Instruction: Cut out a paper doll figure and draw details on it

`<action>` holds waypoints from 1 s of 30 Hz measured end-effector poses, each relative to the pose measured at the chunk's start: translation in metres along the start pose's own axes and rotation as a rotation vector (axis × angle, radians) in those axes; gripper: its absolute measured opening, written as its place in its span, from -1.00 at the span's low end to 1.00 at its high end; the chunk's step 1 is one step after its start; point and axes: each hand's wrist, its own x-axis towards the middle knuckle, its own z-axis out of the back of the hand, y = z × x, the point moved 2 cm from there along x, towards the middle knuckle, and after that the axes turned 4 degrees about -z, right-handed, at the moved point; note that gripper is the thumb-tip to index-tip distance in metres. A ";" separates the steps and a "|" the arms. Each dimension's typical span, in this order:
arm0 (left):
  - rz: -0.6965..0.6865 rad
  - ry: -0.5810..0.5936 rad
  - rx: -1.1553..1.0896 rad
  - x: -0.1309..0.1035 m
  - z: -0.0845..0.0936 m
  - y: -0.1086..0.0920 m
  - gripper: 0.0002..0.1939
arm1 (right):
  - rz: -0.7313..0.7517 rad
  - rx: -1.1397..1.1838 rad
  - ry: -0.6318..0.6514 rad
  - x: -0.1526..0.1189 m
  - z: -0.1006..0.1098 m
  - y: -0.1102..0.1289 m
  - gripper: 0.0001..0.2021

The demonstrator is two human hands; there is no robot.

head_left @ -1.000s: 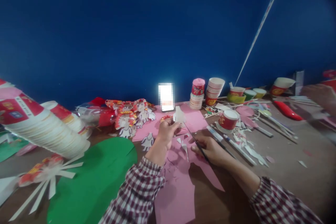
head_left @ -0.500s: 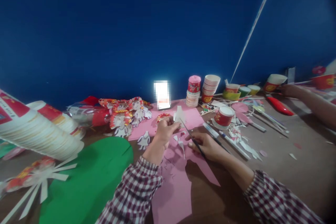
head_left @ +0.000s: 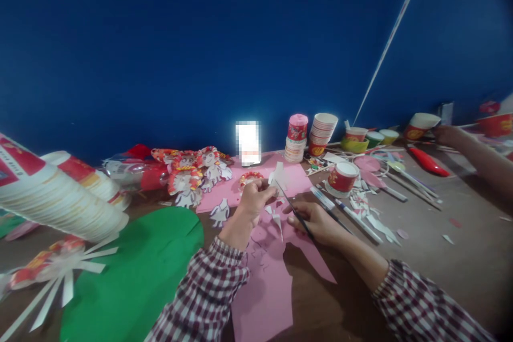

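Observation:
Between the thumb and fingers of my left hand (head_left: 256,200) is a small white paper piece (head_left: 277,175), held up over the pink paper. My right hand (head_left: 311,220) is closed on dark scissors (head_left: 297,215), whose blades reach up to the edge of the white piece. How far the blades are apart is too small to tell. Under both hands lies pink paper (head_left: 262,299) with small scraps on it. A white cut-out figure (head_left: 220,212) rests left of my left wrist.
Lion-like paper figures (head_left: 185,176) and a green sheet (head_left: 140,278) lie left, beside stacked paper cups (head_left: 60,197). Right are a red-white cup (head_left: 342,178), pens (head_left: 358,222) and a red knife (head_left: 428,162). Another person's hand (head_left: 452,136) is at far right.
The white paper piece in my left hand has tilted slightly to the right. My right hand and the scissors have barely moved. The other person's hand has shifted slightly right.

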 end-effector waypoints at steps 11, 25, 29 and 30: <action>0.015 0.028 -0.008 -0.002 -0.001 0.001 -0.85 | -0.007 -0.014 0.011 0.001 0.000 -0.002 -0.58; 0.037 0.000 -0.026 -0.001 -0.001 0.007 -0.68 | -0.017 0.000 -0.038 0.002 0.000 -0.004 -0.59; 0.044 -0.016 -0.024 -0.002 -0.002 0.005 -0.65 | 0.000 -0.004 -0.015 0.002 0.000 -0.004 -0.60; 0.047 -0.013 -0.022 -0.002 -0.002 0.004 -0.64 | 0.001 -0.004 -0.010 0.002 0.000 -0.004 -0.60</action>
